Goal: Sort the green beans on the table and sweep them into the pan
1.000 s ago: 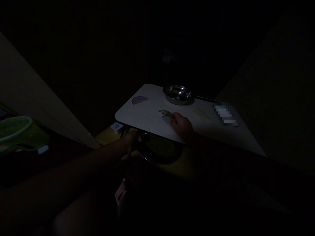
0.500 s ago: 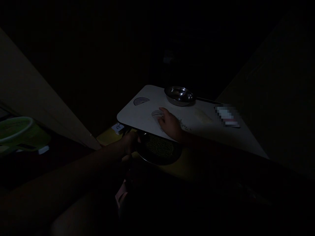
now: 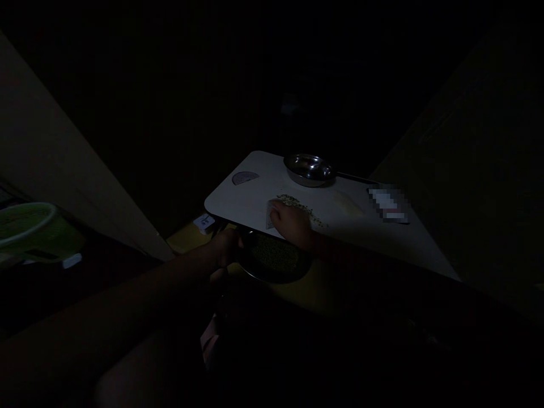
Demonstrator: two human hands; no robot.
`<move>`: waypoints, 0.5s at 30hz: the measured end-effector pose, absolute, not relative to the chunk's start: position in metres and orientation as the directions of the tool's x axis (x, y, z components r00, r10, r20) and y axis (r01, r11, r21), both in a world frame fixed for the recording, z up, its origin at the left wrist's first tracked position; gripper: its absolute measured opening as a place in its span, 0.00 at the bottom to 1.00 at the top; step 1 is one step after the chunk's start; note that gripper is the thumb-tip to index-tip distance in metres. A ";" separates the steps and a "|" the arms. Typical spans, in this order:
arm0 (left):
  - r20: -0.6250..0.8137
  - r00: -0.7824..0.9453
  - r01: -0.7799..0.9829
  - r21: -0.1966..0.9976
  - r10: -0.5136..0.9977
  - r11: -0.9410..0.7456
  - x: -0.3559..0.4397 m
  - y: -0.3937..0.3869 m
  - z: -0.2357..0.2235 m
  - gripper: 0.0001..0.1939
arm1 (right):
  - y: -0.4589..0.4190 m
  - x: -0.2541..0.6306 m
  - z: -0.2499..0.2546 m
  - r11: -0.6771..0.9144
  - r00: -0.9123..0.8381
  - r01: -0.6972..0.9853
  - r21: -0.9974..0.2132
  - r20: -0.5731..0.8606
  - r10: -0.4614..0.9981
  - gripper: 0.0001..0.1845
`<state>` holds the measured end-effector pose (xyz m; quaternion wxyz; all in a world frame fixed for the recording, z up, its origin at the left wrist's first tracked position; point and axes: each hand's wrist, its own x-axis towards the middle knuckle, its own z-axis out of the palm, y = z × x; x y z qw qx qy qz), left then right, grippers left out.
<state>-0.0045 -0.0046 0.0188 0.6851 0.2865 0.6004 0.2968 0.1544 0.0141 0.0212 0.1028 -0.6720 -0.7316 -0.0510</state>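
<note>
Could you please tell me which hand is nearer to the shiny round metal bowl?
Right. The right hand is at the white tabletop, this side of the metal bowl, not touching it; the left hand is farther, at the dark round pan.

Bowl (image 3: 309, 175) on table (image 3: 238, 199), behind the grains (image 3: 292, 200)

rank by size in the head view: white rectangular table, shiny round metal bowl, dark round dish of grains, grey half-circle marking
White table
Dark dish
Metal bowl
Half-circle marking
The dish looks nearer the camera, so true sizes are unsure.
</note>
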 end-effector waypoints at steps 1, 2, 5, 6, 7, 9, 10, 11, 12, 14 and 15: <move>-0.650 0.110 -0.065 0.750 0.752 0.658 -0.004 -0.004 0.019 0.10 | 0.011 0.157 0.022 0.077 -0.065 0.996 -0.052 0.211 0.975 0.20; -0.649 0.108 -0.067 0.751 0.753 0.657 -0.004 -0.004 0.019 0.10 | 0.008 0.160 0.022 0.064 -0.054 0.997 -0.041 0.205 0.977 0.20; -0.634 0.108 -0.084 0.762 0.766 0.642 -0.003 -0.004 0.018 0.10 | 0.001 0.169 0.024 0.031 -0.027 0.999 -0.022 0.193 0.981 0.21; -0.631 0.107 -0.084 0.764 0.768 0.639 -0.003 -0.003 0.017 0.10 | -0.001 0.172 0.024 0.024 -0.019 1.000 -0.021 0.191 0.981 0.21; -0.631 0.099 -0.078 0.766 0.770 0.638 -0.003 -0.002 0.015 0.10 | -0.004 0.175 0.025 0.018 -0.013 1.000 -0.023 0.190 0.982 0.21; -0.628 0.085 -0.053 0.772 0.774 0.633 -0.003 -0.001 0.013 0.10 | -0.008 0.180 0.024 0.003 0.003 0.999 -0.033 0.191 0.982 0.21; -0.622 0.084 -0.044 0.778 0.778 0.627 -0.002 -0.001 0.013 0.10 | -0.010 0.183 0.024 -0.004 0.012 0.999 -0.038 0.194 0.981 0.21; -0.615 0.091 -0.039 0.784 0.783 0.620 -0.002 -0.001 0.013 0.10 | -0.012 0.186 0.024 -0.011 0.019 0.999 -0.041 0.197 0.980 0.21; -0.600 0.110 -0.051 0.793 0.792 0.607 0.000 -0.002 0.014 0.10 | -0.013 0.189 0.023 -0.013 0.021 0.999 -0.044 0.197 0.980 0.22; -0.583 0.118 -0.065 0.803 0.804 0.592 0.003 -0.004 0.015 0.11 | -0.017 0.194 0.023 -0.015 0.023 0.999 -0.046 0.198 0.980 0.22; -0.580 0.111 -0.067 0.806 0.807 0.588 0.006 -0.004 0.015 0.11 | -0.019 0.197 0.023 -0.008 0.017 0.999 -0.046 0.198 0.980 0.22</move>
